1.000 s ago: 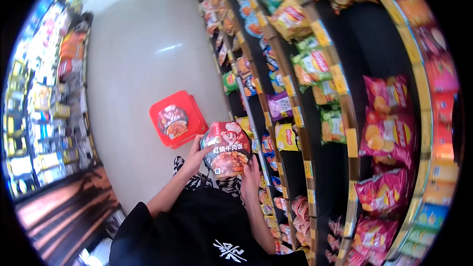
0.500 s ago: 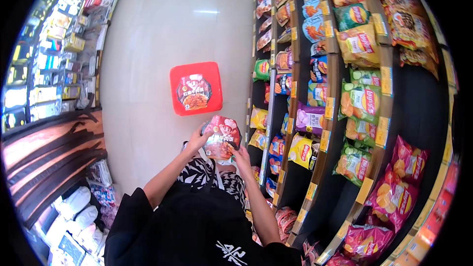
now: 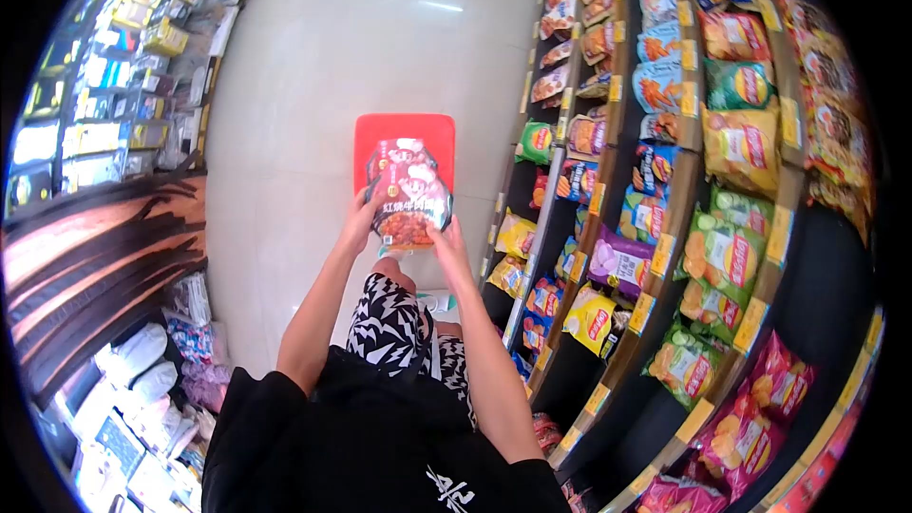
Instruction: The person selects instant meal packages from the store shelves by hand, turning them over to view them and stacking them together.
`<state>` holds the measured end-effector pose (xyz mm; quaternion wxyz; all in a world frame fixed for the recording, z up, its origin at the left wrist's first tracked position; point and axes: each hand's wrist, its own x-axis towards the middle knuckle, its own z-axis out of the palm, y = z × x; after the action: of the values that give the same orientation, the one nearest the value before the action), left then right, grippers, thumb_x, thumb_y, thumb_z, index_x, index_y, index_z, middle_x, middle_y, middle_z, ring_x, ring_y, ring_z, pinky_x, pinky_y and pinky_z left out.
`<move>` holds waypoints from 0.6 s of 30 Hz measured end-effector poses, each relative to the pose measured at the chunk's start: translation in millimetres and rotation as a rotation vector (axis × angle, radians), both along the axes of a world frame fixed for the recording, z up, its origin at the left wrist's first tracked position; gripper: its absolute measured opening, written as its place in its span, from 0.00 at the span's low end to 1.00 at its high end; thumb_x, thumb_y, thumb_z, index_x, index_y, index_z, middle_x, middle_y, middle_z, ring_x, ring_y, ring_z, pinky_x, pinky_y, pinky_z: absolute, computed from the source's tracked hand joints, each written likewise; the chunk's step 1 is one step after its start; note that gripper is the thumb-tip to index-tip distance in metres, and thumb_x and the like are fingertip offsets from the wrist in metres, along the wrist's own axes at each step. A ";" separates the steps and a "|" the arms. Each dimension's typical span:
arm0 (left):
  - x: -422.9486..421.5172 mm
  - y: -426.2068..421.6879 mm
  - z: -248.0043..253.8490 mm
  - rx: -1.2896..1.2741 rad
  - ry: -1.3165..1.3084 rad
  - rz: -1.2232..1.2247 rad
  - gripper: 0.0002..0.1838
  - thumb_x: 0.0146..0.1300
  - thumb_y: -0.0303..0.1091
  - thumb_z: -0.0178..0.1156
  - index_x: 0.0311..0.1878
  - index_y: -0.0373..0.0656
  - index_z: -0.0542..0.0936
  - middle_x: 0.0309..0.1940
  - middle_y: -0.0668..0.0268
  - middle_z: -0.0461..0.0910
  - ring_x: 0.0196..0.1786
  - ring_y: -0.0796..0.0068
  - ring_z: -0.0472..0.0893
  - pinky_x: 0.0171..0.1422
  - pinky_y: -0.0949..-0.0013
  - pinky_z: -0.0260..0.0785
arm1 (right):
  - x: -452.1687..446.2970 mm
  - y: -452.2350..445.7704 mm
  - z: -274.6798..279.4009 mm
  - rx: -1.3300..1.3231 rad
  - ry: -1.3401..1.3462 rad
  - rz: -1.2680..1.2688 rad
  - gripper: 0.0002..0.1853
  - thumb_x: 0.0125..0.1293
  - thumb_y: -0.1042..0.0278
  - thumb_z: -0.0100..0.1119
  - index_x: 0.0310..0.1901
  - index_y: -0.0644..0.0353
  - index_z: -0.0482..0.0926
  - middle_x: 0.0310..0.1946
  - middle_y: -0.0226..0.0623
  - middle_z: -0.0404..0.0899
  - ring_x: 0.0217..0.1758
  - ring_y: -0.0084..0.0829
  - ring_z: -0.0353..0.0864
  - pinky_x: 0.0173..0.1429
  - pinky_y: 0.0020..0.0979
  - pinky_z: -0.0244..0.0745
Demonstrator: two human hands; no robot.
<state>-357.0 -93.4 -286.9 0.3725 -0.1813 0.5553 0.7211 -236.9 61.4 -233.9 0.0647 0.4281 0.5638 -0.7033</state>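
Between both hands is a dark, red-printed meal package [image 3: 410, 209] with a cartoon chef and white lettering. My left hand [image 3: 357, 220] grips its left side, and my right hand [image 3: 449, 245] holds its lower right edge. Beyond it lies a red square stool [image 3: 439, 126] on the floor, seen from above. A second, similar package [image 3: 391, 149] rests on the stool, mostly hidden behind the held one. Whether the held package touches the other one cannot be made out.
Shelves of chip bags [image 3: 730, 249] run along the right side, with a yellow-labelled shelf edge [image 3: 575, 427] near my right arm. Packed goods hang on a rack [image 3: 142, 85] at the left. A pale floor [image 3: 313, 66] lies between them.
Both hands have moved forward with the held package, from below the stool to over its near part. The view has turned, and the shelves have shifted in it.
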 end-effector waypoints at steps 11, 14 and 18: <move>23.4 2.5 -63.8 -0.146 0.036 0.318 0.15 0.64 0.33 0.57 0.50 0.39 0.68 0.41 0.63 0.76 0.43 0.76 0.77 0.44 0.68 0.74 | -21.7 -17.4 -41.2 0.812 -0.097 0.427 0.34 0.60 0.62 0.61 0.64 0.63 0.58 0.61 0.47 0.60 0.62 0.38 0.64 0.63 0.36 0.63; 28.5 5.0 -52.3 -0.053 -0.039 0.375 0.13 0.64 0.33 0.57 0.48 0.42 0.67 0.42 0.63 0.75 0.44 0.74 0.77 0.46 0.62 0.74 | -31.8 -16.0 -4.7 -0.338 -0.161 -0.131 0.37 0.60 0.62 0.60 0.66 0.62 0.54 0.64 0.47 0.58 0.65 0.40 0.61 0.65 0.38 0.60; 29.7 11.2 -41.5 0.058 -0.188 0.586 0.11 0.64 0.32 0.57 0.45 0.43 0.66 0.42 0.62 0.74 0.44 0.71 0.76 0.48 0.60 0.74 | -29.2 -19.7 -12.2 -0.108 0.054 -0.031 0.39 0.60 0.65 0.60 0.69 0.61 0.50 0.66 0.47 0.56 0.68 0.38 0.58 0.65 0.36 0.61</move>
<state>-327.3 -82.2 -328.5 0.2035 -0.3889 0.4215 0.7935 -266.1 41.8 -246.0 0.0617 0.4135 0.5200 -0.7448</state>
